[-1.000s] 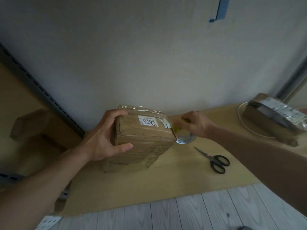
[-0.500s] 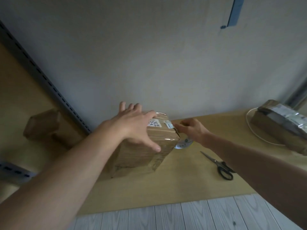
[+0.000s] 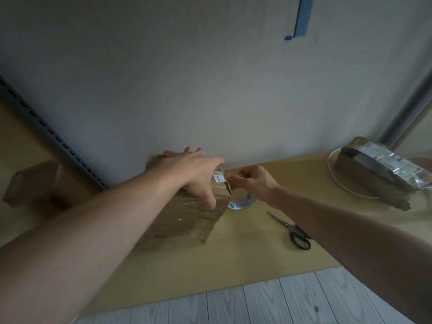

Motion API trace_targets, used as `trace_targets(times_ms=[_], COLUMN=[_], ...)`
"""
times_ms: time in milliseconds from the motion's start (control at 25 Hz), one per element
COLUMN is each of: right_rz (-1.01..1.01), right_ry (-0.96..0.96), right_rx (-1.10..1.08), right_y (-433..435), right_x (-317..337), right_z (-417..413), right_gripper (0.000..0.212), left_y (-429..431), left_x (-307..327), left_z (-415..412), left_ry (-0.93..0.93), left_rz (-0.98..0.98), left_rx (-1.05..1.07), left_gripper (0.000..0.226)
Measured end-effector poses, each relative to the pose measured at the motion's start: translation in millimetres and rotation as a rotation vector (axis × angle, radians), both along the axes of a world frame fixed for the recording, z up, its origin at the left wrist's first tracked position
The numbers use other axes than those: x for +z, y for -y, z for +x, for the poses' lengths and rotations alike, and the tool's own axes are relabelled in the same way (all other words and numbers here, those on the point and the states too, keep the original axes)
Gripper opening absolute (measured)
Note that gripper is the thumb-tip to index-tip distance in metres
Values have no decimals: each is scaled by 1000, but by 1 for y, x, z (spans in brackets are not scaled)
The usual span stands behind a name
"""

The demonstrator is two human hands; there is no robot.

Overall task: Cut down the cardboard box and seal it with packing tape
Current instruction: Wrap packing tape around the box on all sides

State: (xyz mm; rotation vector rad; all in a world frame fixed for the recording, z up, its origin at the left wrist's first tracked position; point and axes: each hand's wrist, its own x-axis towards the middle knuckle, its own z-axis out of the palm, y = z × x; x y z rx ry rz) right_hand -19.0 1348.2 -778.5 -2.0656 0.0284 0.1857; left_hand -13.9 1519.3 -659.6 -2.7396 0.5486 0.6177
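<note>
A brown cardboard box (image 3: 187, 218) with clear tape over its front stands on the wooden table (image 3: 233, 265) against the wall. My left hand (image 3: 196, 171) lies flat on the box's top, fingers spread, thumb down the front face. Just right of the box's top corner my right hand (image 3: 250, 181) is closed on a roll of packing tape (image 3: 243, 203), which hangs below the fingers. A white label (image 3: 218, 177) shows at that corner between the two hands.
Black-handled scissors (image 3: 292, 232) lie on the table right of the box. A second taped parcel (image 3: 378, 169) sits at the far right, with a thin white cord (image 3: 336, 185) looped around it. Another brown box (image 3: 30, 183) rests on the left shelf. Grey floorboards (image 3: 257, 305) lie below the table edge.
My left hand moved from gripping the box's left side to pressing flat on its top. My right hand stayed at the top right corner with the tape roll.
</note>
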Motion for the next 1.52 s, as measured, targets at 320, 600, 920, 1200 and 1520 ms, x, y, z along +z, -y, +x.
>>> trace_targets(times_ms=[320, 600, 920, 1200, 1520], right_rz=[-45, 79, 101, -361, -491], right_ry=[411, 442, 131, 260, 294], right_rx=[50, 96, 357, 382, 254], right_y=[-4, -30, -28, 5, 24], right_x=[72, 82, 87, 67, 28], right_z=[-2, 4, 9, 12, 15], right_gripper=[39, 14, 59, 54, 58], left_y=[-64, -51, -101, -148, -182], left_x=[-32, 1, -17, -26, -34], left_z=[-46, -33, -38, -43, -47], left_ry=[124, 134, 165, 180, 138], left_rz=[-848, -397, -698, -828, -864], left_rx=[139, 119, -21, 30, 121], left_gripper=[129, 129, 109, 98, 102])
